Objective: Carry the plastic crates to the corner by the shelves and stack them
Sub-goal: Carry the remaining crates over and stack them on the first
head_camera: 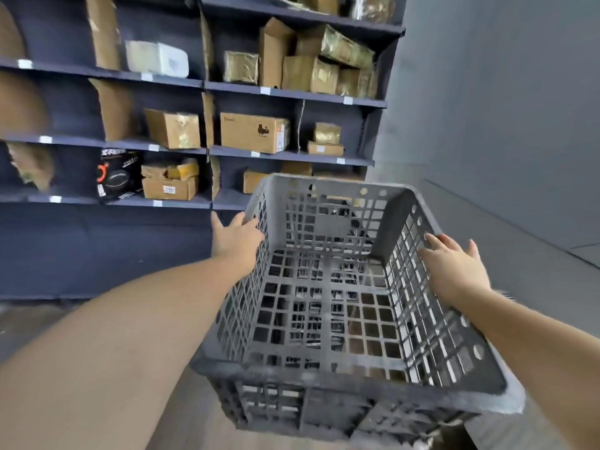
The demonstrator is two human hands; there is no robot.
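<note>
Lower crate (292, 414) under the top one, mostly hidden, blurred

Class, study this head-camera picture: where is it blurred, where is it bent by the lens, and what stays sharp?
Head view: shelves bow outward from wide-angle distortion; the left edge and the crate near rim smear with blur; the boxed carton mid-shelf reads fairly crisp; lighting is flat, without glare.
</note>
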